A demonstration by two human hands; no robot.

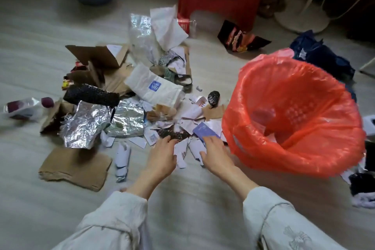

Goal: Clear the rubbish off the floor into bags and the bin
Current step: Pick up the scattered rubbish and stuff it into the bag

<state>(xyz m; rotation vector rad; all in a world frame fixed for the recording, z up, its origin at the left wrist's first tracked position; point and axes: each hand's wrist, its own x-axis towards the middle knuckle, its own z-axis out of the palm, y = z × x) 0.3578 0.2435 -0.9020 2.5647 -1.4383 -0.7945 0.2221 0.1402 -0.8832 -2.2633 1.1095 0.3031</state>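
— Well, how would the rubbish left of the bin [294,148] be expected to handle?

— Furthest from the bin, a plastic bottle [24,107] is seen lying on the floor [40,26]; it would be judged light and slippery, best gripped round the body. Nearer the bin, the cardboard sheet [75,166] looks stiff and flat, so an edge should be lifted first. The crumpled foil [85,126] would be judged soft and easily crushed.

— And close beside the bin?

— Torn paper scraps [192,119] are spread against its near side: very light, limp, better scooped together than picked singly.

— How are the hands held?

— The left hand [162,156] is laid on the scraps, fingers stretched and gripping nothing. The right hand [215,152], just beside the bin's red liner [253,91], is likewise flat, fingertips touching a blue card [205,133]. The two are kept apart, scraps between them.
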